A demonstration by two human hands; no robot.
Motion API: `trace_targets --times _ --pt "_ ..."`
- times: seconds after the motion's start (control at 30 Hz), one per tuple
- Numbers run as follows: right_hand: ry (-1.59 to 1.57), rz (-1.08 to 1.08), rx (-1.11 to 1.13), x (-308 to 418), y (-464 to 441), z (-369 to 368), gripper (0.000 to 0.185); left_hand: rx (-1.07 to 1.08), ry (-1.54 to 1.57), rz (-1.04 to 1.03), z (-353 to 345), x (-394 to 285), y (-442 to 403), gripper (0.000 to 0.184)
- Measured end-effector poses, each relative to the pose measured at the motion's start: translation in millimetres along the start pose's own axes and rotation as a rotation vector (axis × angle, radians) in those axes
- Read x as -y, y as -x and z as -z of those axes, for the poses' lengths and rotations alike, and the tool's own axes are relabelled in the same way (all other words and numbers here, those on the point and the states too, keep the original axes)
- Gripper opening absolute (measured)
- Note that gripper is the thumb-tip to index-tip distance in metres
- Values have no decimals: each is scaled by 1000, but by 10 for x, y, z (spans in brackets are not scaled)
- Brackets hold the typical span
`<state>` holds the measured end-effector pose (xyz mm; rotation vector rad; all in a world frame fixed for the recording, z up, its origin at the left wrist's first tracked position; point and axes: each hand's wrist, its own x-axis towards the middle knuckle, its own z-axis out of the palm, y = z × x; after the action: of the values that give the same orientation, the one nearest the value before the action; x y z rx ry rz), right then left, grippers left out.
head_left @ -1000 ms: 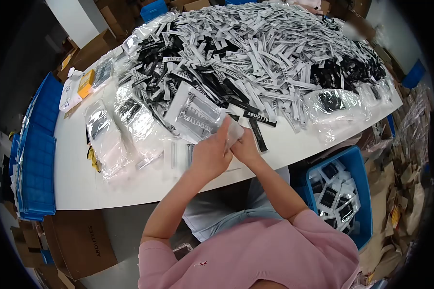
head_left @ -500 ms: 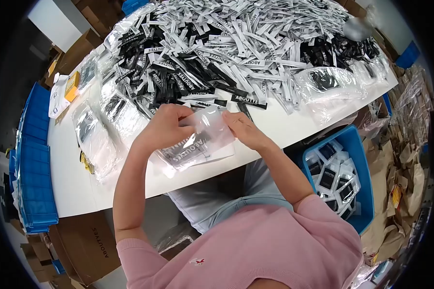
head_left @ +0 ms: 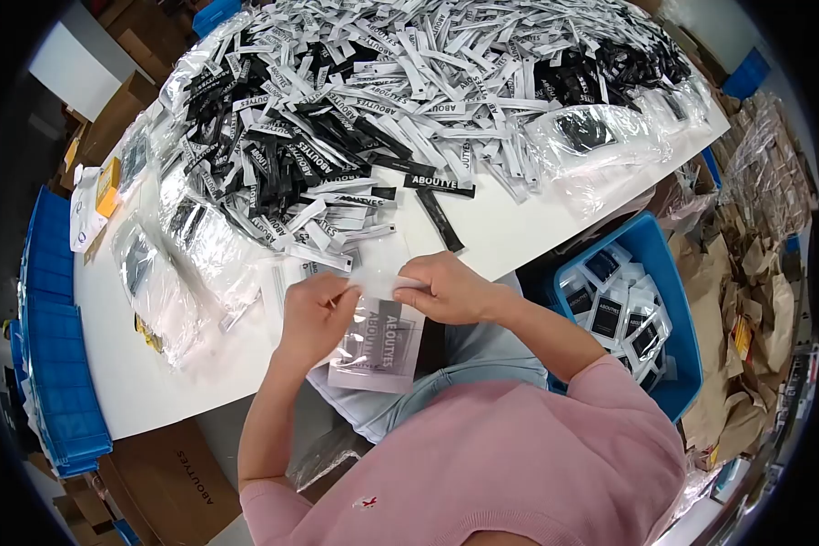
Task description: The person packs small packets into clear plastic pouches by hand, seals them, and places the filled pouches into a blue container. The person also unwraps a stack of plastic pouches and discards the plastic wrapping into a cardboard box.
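A clear printed plastic pouch (head_left: 376, 350) hangs below the table's front edge, its dark contents and lettering showing through. My left hand (head_left: 317, 314) pinches its upper left edge, and my right hand (head_left: 448, 288) pinches the upper right, thumbs on the near side. The top strip of the pouch is partly hidden by my fingers. Just beyond my hands lie loose white sachets (head_left: 323, 257) and a black sachet (head_left: 439, 220) on the white table (head_left: 510, 235).
A large heap of black and white sachets (head_left: 409, 100) covers the far table. Clear plastic bags (head_left: 141, 273) lie at left, another bag (head_left: 591, 136) at right. A blue bin (head_left: 687, 364) of filled pouches stands on my right, blue crates (head_left: 55, 318) on my left.
The pouch has come toward me, off the tabletop, and now hangs down past the edge. Both hands have moved nearer my body and hold its top side by side. My view has shifted slightly.
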<state>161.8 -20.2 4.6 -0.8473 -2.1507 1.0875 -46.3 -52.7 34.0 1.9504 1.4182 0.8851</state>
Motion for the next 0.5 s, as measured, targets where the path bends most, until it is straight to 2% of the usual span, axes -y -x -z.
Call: trace_targets --times 0.03,0.07,0.1,0.17,0.23,0.3,0.37,0.4,0.43,0.47,0.5 --pt "143 64 19 -32 46 -31 18 -27 -161 -187 -40 -42 9 4" --pt "144 56 22 -38 84 -80 18 -57 -322 -373 -79 -76 18 3" --pt "205 75 27 5 89 -132 16 32 -354 -396 -120 -125 19 8" --pt "265 91 33 38 126 -146 14 54 -359 -371 -148 -170 22 6" --pt "85 81 -14 23 219 -72 12 80 -367 -350 -160 -173 31 8" --pt "140 184 -72 -58 387 158 9 268 -354 -180 -151 -140 38 17" --pt "100 27 -128 -149 716 620 11 185 -297 -107 -140 53 81 20" --pt "175 -183 -84 -263 978 972 14 103 -238 -33 -115 157 125 24" --pt "114 -515 -118 -420 1319 1290 13 159 -212 74 -57 229 195 18" --pt "286 -787 -113 -325 1540 1577 15 160 -211 70 -49 303 278 18" --pt "587 -759 -183 -374 1825 1746 16 163 -203 37 -63 383 366 15"
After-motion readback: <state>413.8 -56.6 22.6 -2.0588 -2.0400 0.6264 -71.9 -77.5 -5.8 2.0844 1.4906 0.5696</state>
